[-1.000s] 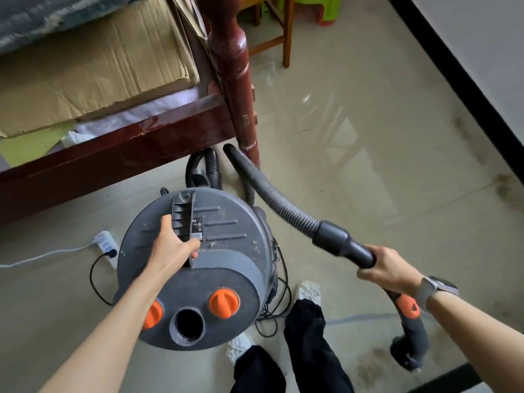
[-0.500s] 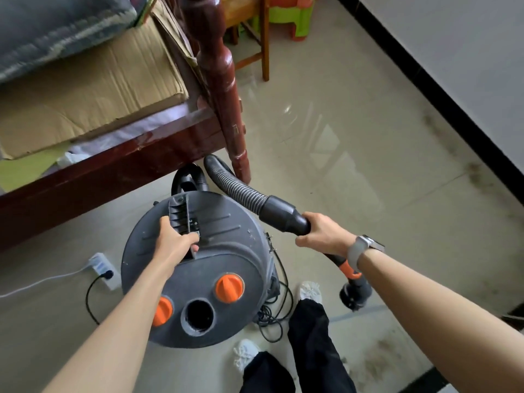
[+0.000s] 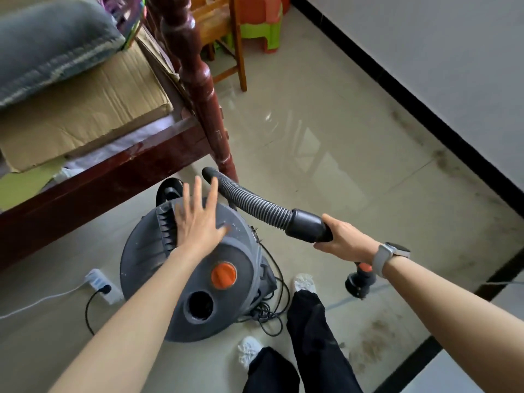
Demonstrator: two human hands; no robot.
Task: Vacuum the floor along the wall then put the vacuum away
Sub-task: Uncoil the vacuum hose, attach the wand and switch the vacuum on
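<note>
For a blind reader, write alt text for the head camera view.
A person's open left hand hovers over a round grey canister vacuum while the right hand grips its black ribbed hose, beside a dark red wooden bed frame.

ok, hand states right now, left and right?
Left hand: open, fingers spread over the vacuum canister lid, holding nothing.
Right hand: closed around the hose handle.
</note>
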